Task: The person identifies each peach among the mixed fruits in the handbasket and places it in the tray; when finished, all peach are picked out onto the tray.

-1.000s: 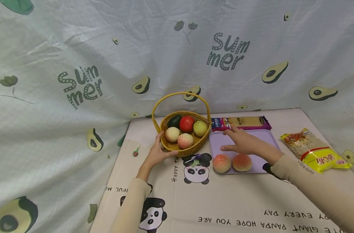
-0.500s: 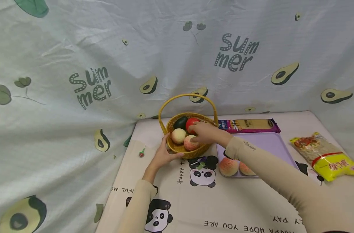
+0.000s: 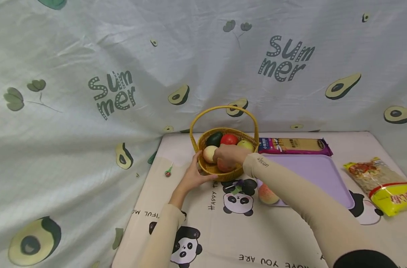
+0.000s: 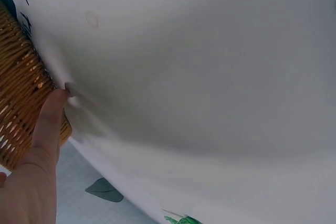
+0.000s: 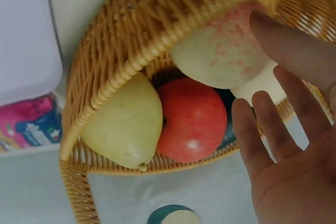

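A woven basket [image 3: 236, 174] with a tall handle stands at the table's back. My left hand [image 3: 191, 179] rests against its left side, thumb and fingers spread; one straight digit [image 4: 48, 121] touches the weave in the left wrist view. Inside lie a pink-speckled peach [image 5: 226, 51], a pale round fruit [image 3: 209, 154], a red round fruit [image 5: 191, 119], a yellow-green fruit [image 5: 123, 124] and a dark green one [image 3: 214, 139]. My right hand [image 5: 294, 161] reaches over these, its fingers extended. Its thumb overlaps the speckled peach; other fingertips are near the pale fruit. Contact cannot be told.
Right of the basket lies a lilac tray [image 3: 310, 175], with a peach [image 3: 268, 194] showing at its near left corner; my sleeve covers part of it. Behind it is a long purple noodle pack [image 3: 295, 146]. Farther right sits a yellow food bag [image 3: 381, 182].
My right hand has moved left from above the tray into the basket, over the fruit. The left hand has stayed at the basket's side. The head view has shifted.
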Demonstrator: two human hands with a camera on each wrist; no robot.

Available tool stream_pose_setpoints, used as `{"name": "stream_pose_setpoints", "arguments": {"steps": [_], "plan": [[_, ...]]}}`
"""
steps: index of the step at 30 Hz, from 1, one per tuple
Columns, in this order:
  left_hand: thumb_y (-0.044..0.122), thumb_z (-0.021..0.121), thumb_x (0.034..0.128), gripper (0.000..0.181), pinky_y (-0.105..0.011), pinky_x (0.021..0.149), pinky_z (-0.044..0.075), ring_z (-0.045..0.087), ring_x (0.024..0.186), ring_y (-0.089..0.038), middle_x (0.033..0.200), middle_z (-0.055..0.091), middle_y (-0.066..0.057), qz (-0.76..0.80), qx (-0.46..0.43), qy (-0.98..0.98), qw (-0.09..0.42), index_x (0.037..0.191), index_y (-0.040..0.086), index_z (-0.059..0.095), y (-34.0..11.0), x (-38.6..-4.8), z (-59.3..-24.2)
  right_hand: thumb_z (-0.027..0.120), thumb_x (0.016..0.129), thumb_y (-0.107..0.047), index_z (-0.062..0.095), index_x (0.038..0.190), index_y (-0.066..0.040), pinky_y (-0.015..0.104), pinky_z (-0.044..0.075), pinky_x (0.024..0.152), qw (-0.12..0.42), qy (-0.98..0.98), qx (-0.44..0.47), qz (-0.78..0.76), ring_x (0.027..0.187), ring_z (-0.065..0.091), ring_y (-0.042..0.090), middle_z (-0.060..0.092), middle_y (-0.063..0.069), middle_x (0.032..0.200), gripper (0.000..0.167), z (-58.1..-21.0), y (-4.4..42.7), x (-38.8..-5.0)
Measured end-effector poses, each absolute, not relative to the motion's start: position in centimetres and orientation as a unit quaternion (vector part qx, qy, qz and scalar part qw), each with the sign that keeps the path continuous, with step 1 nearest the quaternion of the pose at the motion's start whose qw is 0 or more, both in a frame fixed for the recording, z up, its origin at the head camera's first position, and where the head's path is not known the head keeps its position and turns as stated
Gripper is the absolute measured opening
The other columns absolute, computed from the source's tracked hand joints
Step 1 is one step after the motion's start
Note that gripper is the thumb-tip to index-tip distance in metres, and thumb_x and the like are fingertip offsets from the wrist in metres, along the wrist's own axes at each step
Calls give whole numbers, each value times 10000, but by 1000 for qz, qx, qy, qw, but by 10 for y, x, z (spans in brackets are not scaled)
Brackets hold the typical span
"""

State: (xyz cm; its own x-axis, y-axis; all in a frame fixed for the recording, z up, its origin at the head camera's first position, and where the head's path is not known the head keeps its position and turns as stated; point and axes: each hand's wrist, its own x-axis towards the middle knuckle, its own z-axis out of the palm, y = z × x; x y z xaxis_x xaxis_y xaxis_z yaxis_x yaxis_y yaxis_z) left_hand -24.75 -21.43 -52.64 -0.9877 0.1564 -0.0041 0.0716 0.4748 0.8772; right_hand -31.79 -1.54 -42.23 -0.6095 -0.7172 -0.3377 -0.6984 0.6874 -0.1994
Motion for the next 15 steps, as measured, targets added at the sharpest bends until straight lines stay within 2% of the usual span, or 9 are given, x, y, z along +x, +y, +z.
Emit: {"name": "stream_pose_setpoints", "arguments": {"steps": [4,6,10,15], "plan": [[406,909,803,1166,-502,1197,421,370,1540,-312,1713,262,-89,506,67,859,41,1663,267,133,-214,-248,-526,723,975,-169,794,1097,-185,428,605,909,160,888,-430,37,876,617,218,702,38,947,142,-431,-18,-317],[423,909,800,1170,-502,1201,416,374,1537,-304,1713,264,-78,503,66,861,42,1662,280,131,-214,-249,-526,727,983,-190,793,1126,-198,437,601,946,134,880,-450,69,919,630,224,722,38,990,158,-435,-20,-316],[430,904,803,1170,-505,1211,402,361,1545,-302,1715,260,-75,503,62,861,44,1663,286,125,-214,-249,-526,747,975,-202,761,1249,-236,434,588,988,90,864,-477,130,1044,623,250,725,43,1190,276,-440,-24,-313],[391,900,818,1162,-508,1212,399,333,1560,-317,1720,244,-90,506,63,859,46,1666,265,117,-214,-247,-526,768,948,-159,753,1259,-243,363,611,882,29,851,-490,186,1011,609,248,687,47,1282,323,-449,-24,-311]]}}
